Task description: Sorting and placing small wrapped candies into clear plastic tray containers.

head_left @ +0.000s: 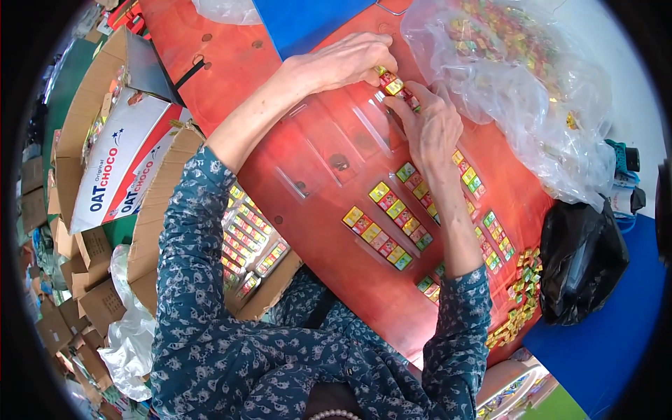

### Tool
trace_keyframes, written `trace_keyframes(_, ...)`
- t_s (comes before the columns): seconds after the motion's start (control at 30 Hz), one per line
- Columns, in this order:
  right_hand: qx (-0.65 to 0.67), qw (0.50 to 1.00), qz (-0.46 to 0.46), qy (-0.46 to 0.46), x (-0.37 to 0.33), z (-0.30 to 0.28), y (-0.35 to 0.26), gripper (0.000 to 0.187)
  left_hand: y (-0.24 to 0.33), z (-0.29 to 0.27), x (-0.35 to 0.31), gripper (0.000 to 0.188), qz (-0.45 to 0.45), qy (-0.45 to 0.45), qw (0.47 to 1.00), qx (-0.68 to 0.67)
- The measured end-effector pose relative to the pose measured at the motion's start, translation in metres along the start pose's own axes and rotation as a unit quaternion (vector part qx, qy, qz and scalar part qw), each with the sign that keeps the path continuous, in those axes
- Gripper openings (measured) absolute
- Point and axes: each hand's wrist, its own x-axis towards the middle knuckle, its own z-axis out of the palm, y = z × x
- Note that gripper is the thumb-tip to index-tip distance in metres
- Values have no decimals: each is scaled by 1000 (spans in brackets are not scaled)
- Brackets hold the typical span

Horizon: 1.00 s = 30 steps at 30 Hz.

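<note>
My left hand (353,63) and my right hand (432,124) pinch the two ends of a short row of small wrapped sweets (394,86), yellow, red and green. They hold it at the far end of a clear plastic tray (343,133) with long slots. In the tray's nearer part, several rows of the same sweets (399,217) lie side by side. My right forearm passes over some of these rows and hides part of them. Whether the held row touches the tray, I cannot tell.
The tray lies on a red table (350,294). Loose sweets (521,301) are heaped at its right edge, beside a black plastic bag (581,259). A big clear bag of sweets (511,77) stands far right. Left are a cardboard carton (112,161) and an open box with filled trays (245,238).
</note>
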Motion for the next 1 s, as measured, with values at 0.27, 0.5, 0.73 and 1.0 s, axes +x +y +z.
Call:
trace_keyframes(0.27, 22, 1000, -1, -13, -8, -6, 3, 25, 7, -4, -5, 30, -23, 50, 998, 11)
trace_keyframes(0.5, 115, 992, -32, 28, -12, -5, 24, 18, 11, -6, 7, 11, -68, 4, 997, 42)
trace_keyframes(0.73, 104, 993, 44, -37, -19, -19, 14, 17, 13, 2, 0, 9, -53, 66, 995, 54)
trace_keyframes(1.0, 78, 995, 47, -45, -22, -18, 14, 12, 25, -8, -1, 19, -155, 54, 986, -15)
